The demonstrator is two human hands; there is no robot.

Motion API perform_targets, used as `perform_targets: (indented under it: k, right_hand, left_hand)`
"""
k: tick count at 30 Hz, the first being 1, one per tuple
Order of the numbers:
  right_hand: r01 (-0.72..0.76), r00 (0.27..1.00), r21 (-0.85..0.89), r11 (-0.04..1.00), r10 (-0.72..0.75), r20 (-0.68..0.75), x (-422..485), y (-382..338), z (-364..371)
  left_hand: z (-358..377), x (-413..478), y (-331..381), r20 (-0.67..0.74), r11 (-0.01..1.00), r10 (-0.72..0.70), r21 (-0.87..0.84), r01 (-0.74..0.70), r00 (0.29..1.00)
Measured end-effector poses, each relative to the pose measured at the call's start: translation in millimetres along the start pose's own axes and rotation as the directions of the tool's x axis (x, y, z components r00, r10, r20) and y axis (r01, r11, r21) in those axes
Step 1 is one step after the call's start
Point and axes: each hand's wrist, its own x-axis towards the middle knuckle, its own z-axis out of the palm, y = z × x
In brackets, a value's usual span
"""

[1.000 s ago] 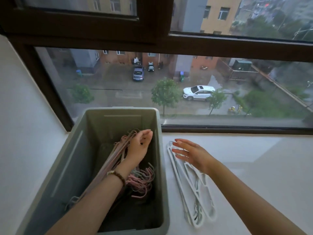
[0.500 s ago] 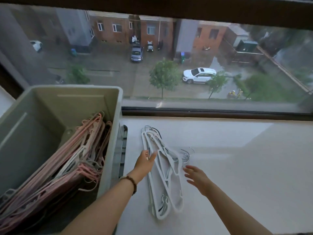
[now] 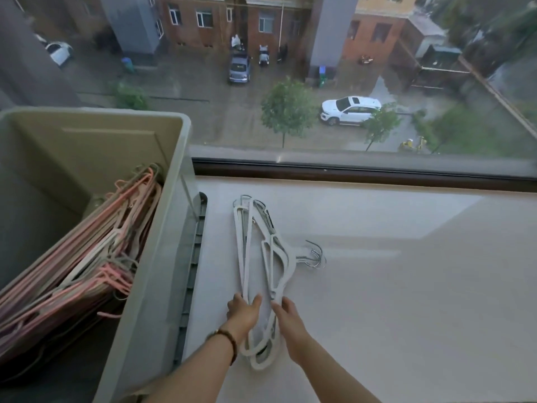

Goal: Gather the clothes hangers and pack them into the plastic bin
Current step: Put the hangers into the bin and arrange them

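Note:
A stack of white hangers (image 3: 255,251) with metal hooks lies flat on the pale windowsill (image 3: 406,286). My left hand (image 3: 243,311) grips the stack's left side near its lower end, thumb over the top. From the right, my right hand (image 3: 287,315) holds the same end, fingers curled on the hangers. The grey plastic bin (image 3: 162,257) stands on the left. Inside it, several pink and beige hangers (image 3: 84,263) lean diagonally.
The window frame (image 3: 363,173) runs along the sill's far edge, with glass above it. The bin's dark ribbed side (image 3: 191,274) faces the white hangers. Bare sill stretches to the right of the stack.
My left hand came out of the bin and moved to the white hangers. Both hands slid down toward the stack's near end and closed on it. The view shifted right and closer.

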Motion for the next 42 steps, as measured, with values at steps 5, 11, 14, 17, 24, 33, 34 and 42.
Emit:
perform_targets:
  k: [5,11,14,17,24,33,34,42]
  right_hand:
    - [-0.089,0.995,0.153,0.984,0.095,-0.036,10,5,-2]
    - [-0.037,0.999,0.194,0.980,0.032,0.027,5,5,-11]
    - [0.041,0.997,0.172,0.984,-0.028,-0.074,-1,-9,-10]
    - [0.077,0.994,0.200,0.977,-0.060,-0.088,-11,-33,-17]
    - [0.293,0.955,0.348,0.891,-0.288,-0.067,-62,-103,-34]
    - [0.508,0.832,0.474,0.719,-0.552,-0.054,-154,-210,13]
    - [0.516,0.825,0.482,0.708,-0.561,-0.060,-162,-215,25]
    - [0.519,0.827,0.395,0.758,-0.563,-0.005,-195,-208,152]
  left_hand:
    - [-7,6,-7,0.048,0.987,-0.025,-0.156,0.033,0.999]
    - [2,-16,-6,0.068,0.968,0.156,-0.208,-0.139,0.985]
    - [6,-36,15,0.008,0.908,0.234,-0.359,-0.216,0.972]
    - [1,-52,42,-0.012,0.879,0.303,-0.382,-0.284,0.953]
    - [-44,-121,105,0.059,0.745,0.644,-0.276,-0.607,0.763]
    - [-153,-200,140,0.090,0.532,0.839,-0.348,-0.772,0.537]
    - [-168,-201,137,0.091,0.538,0.833,-0.372,-0.757,0.546]
    - [-307,-179,65,0.003,0.584,0.796,-0.270,-0.766,0.605]
